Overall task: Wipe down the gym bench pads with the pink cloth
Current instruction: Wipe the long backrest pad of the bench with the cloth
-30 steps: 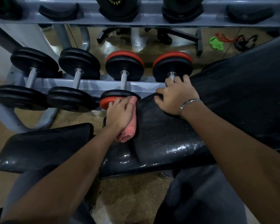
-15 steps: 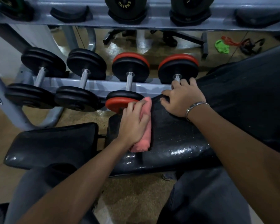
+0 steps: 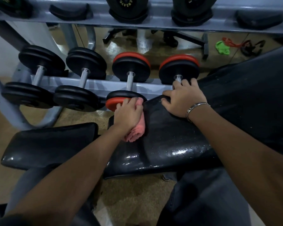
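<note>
Left hand grips pink cloth at back pad's nine-o'clock edge, right hand splayed; droplets show, seat pad likely pending

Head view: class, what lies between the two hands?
Head view: only bare black vinyl bench pad, between the left hand gripping the pink cloth and the right hand.
</note>
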Available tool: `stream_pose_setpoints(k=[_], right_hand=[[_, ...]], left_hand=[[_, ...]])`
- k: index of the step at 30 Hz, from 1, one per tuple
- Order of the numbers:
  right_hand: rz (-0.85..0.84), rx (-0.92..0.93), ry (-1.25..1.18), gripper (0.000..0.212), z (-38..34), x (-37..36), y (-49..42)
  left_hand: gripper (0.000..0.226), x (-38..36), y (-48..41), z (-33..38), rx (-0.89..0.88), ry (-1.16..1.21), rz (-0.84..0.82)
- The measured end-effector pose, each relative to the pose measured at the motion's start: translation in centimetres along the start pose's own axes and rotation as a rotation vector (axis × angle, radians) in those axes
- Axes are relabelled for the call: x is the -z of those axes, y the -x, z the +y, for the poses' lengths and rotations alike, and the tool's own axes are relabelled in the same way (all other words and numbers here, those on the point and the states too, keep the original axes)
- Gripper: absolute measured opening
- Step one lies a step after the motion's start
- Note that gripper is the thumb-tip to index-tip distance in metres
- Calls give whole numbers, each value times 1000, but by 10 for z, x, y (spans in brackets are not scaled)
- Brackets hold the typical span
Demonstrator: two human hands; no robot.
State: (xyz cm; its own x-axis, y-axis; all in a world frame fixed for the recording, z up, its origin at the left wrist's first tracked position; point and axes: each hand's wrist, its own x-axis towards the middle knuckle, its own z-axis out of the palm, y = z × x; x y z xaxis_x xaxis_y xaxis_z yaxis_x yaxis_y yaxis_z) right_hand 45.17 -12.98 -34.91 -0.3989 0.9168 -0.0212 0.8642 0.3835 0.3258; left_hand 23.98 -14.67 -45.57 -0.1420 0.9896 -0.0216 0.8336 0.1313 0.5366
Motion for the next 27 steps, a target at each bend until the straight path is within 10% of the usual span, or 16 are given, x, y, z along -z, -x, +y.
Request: stream_pose_setpoints(k=[7, 12, 18, 23, 27], right_hand=[[18, -6, 22, 54, -2, -2, -1], [5, -4, 12, 54, -2, 0, -1], [18, 0, 11, 54, -1, -1, 0], [7, -6, 11, 55, -1, 0, 0], [13, -1, 9, 55, -3, 1, -1]], left_hand=[[54, -7, 38, 8, -223, 144, 92], [57, -3, 2, 16, 34, 75, 27], [50, -2, 67, 4, -169, 169, 146], [45, -1, 55, 43, 145, 84, 132], [55, -8, 111, 38, -49, 158, 224]])
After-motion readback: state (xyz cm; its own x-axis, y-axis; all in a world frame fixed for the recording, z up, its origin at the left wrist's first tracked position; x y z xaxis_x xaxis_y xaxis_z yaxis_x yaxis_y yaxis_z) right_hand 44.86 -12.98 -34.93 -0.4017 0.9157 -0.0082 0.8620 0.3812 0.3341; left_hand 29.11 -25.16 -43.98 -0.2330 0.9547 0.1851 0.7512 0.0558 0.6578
